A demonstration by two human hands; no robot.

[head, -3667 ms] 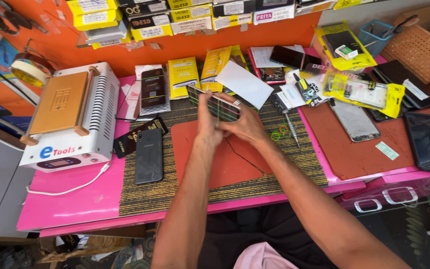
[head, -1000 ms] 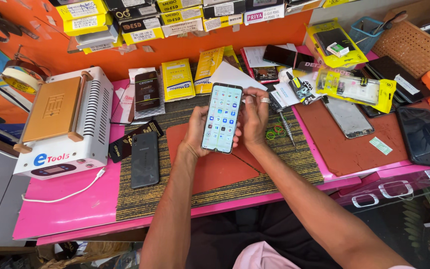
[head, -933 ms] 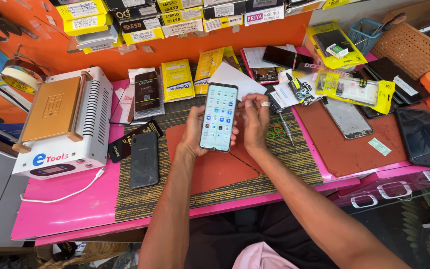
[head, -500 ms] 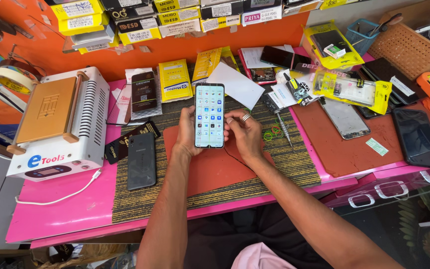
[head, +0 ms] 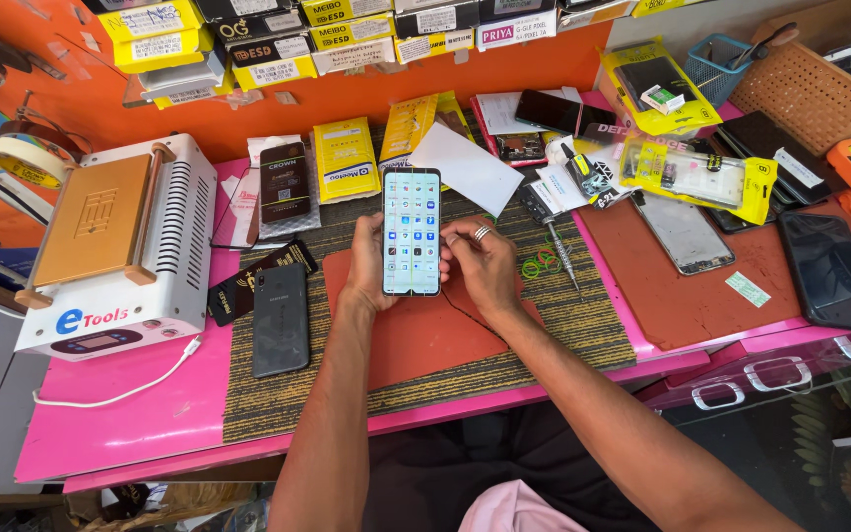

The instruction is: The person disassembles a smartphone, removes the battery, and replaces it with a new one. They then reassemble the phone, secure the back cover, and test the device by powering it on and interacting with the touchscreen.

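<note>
Now that the lit smartphone (head: 411, 232) has come forward off the red mat (head: 425, 330), your left hand (head: 366, 268) clasps its left edge while your right hand (head: 480, 266) has slipped to its right side, fingers curled against it, steadying the screen upright for checking.

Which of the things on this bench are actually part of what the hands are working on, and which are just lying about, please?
In hand: lit smartphone, held upright by left hand and right hand above the red mat.

Lying about: dark phone, white heating machine, screwdriver, green rubber bands, yellow packets, black phone.
</note>
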